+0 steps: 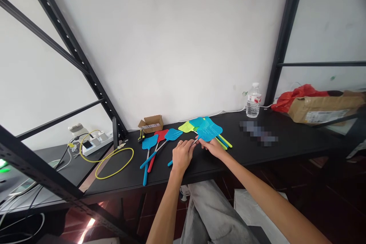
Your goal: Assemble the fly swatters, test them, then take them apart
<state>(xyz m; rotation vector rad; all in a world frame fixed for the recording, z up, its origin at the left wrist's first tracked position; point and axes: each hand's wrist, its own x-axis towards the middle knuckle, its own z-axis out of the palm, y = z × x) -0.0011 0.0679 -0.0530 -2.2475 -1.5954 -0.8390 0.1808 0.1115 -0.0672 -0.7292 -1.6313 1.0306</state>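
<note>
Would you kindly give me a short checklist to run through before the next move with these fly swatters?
1. Held blue swatter secured by the left hand: ok, fingers closed around its shaft.
2. Right hand's full grip: cannot tell, the swatter head partly hides it.
3. Leftmost swatter lying free: not ok, another blue swatter's handle crosses it.
4. Yellow cable clear of the swatters: ok, lies apart at left.
5. Water bottle upright and capped: ok.
</note>
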